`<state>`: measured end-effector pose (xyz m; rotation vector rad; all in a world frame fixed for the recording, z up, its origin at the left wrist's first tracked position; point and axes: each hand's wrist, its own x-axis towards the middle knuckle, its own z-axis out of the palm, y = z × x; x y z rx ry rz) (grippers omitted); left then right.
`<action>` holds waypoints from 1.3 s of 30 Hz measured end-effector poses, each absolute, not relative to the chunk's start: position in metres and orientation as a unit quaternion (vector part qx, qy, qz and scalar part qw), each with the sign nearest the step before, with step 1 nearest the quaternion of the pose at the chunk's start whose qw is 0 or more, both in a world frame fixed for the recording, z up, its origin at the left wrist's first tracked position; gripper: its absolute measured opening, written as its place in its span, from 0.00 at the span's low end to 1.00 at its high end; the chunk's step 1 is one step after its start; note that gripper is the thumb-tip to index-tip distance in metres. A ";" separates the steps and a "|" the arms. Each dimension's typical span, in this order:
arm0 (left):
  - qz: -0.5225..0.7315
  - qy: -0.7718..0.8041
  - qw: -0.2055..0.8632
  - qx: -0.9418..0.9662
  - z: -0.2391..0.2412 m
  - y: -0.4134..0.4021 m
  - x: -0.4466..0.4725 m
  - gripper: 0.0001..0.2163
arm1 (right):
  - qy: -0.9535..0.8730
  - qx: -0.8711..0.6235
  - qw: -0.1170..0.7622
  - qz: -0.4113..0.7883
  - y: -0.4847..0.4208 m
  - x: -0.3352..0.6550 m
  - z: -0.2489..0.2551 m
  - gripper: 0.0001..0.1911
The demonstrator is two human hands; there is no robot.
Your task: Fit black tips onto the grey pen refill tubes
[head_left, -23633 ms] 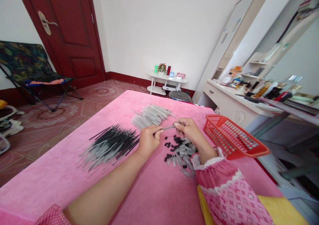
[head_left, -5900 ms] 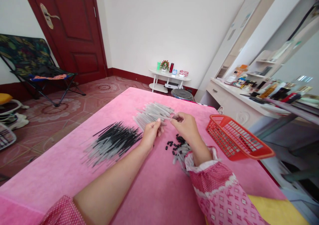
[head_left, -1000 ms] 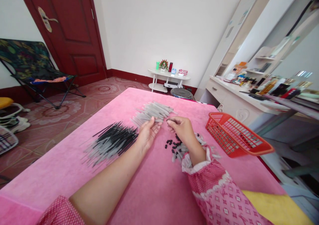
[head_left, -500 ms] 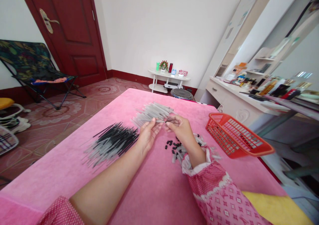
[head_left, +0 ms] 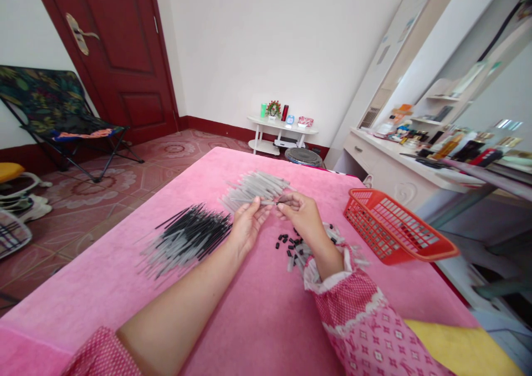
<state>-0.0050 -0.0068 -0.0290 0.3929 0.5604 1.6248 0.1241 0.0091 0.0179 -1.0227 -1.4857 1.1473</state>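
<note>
My left hand (head_left: pixel 250 219) is closed on a thin translucent tube (head_left: pixel 267 202), which points right toward my other hand. At the tube's right end, my right hand (head_left: pixel 297 207) pinches a small black cap (head_left: pixel 278 203); whether the cap sits on the tube I cannot tell. Just behind my hands lies a pile of whitish translucent tubes (head_left: pixel 257 186). Left of my left forearm is a heap of thin black sticks (head_left: pixel 191 229), partly in clear sleeves. Small black caps (head_left: pixel 284 238) and short clear pieces (head_left: pixel 290 264) are scattered beneath my right wrist, which hides some of them.
A pink cloth (head_left: pixel 249 320) covers the table. An orange plastic basket (head_left: pixel 386 226) stands at its right edge, near a yellow cloth (head_left: pixel 457 345). Beyond are a white dresser (head_left: pixel 374 159), a low white stand (head_left: pixel 286 125) and a folding chair (head_left: pixel 62 115).
</note>
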 end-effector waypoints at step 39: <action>0.710 0.252 0.620 0.219 -0.032 -0.008 0.000 0.07 | -0.703 -0.463 0.374 0.390 0.013 0.132 0.011 0.14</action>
